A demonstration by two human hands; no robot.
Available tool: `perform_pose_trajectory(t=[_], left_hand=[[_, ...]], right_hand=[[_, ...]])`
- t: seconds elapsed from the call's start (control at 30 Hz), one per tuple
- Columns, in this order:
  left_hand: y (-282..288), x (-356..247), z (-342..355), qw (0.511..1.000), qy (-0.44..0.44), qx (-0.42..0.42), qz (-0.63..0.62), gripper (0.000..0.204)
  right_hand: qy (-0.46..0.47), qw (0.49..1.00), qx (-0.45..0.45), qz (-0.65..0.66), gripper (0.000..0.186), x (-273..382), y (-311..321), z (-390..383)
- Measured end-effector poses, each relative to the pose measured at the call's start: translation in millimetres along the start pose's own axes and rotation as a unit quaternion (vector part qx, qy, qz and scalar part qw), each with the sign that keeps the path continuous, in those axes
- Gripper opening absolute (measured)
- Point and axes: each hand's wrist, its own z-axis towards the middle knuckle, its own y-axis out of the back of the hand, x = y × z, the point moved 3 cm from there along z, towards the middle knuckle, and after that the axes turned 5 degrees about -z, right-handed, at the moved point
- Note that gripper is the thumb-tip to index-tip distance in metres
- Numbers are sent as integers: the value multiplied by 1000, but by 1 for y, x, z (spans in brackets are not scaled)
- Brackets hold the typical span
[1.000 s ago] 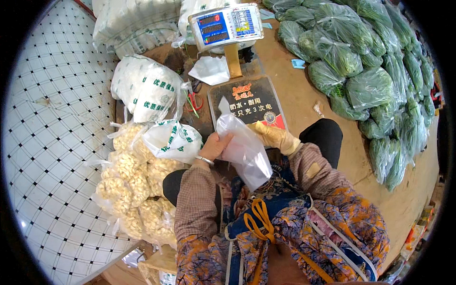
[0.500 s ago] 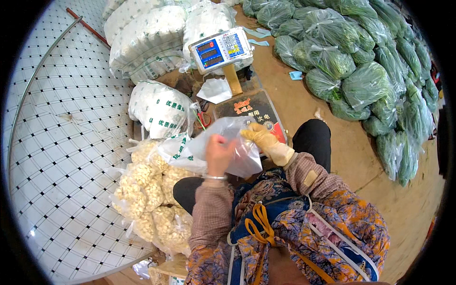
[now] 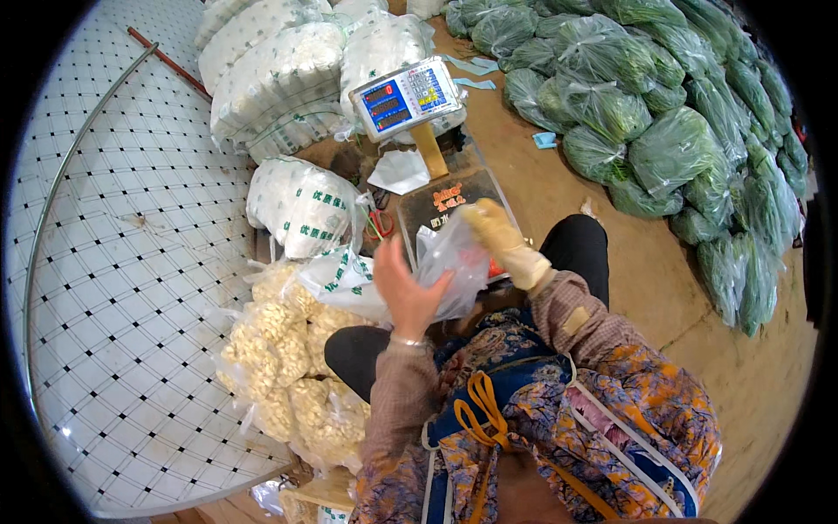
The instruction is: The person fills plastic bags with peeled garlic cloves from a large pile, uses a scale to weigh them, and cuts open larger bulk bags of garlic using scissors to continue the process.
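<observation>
A clear plastic bag [image 3: 461, 275] hangs between my two hands in front of the scale, crumpled and seemingly unfilled. My right hand [image 3: 504, 242], in a yellowish glove, grips its upper edge. My bare left hand [image 3: 406, 293] is at the bag's left side, thumb and fingers spread, the thumb against the plastic or just in front of it. Behind the bag stands a digital scale with a dark platform [image 3: 478, 182] and a tilted display [image 3: 407, 98]. Beside my left forearm lie clear bags of pale, chopped-looking pieces [image 3: 272, 336].
A white printed sack [image 3: 301, 207] and red-handled scissors [image 3: 379, 225] lie left of the scale. Bulky white packs [image 3: 278, 74] stand behind. Bagged green vegetables [image 3: 672, 148] are heaped at right. A metal rail [image 3: 54, 188] curves over the tiled-pattern surface [image 3: 131, 288] at left.
My left hand has opened from closed fingers on the bag and turned upward. My right hand has moved slightly right and up with the bag, which is now more gathered.
</observation>
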Motion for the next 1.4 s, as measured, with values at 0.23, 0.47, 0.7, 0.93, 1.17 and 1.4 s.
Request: perform_pose_trajectory(t=[0.23,0.47,0.7,0.93,1.17,1.4], left_hand=[[22,78,-7,986,41,30,162,17],[44,95,-25,625,442,-186,-616,16],[-7,99,-84,509,539,34,-670,32],[22,92,-35,383,315,0,-869,30],[-3,158,-12,660,422,-28,-621,12],[-52,154,4,983,126,-131,-34,27]], right_hand=[[324,802,90,-493,27,63,-5,-15],[251,758,72,-598,30,13,44,19],[52,998,20,23,21,4,57,36],[-121,886,201,399,31,-83,40,25],[28,930,226,289,43,21,60,-3],[93,977,126,146,50,-64,49,54]])
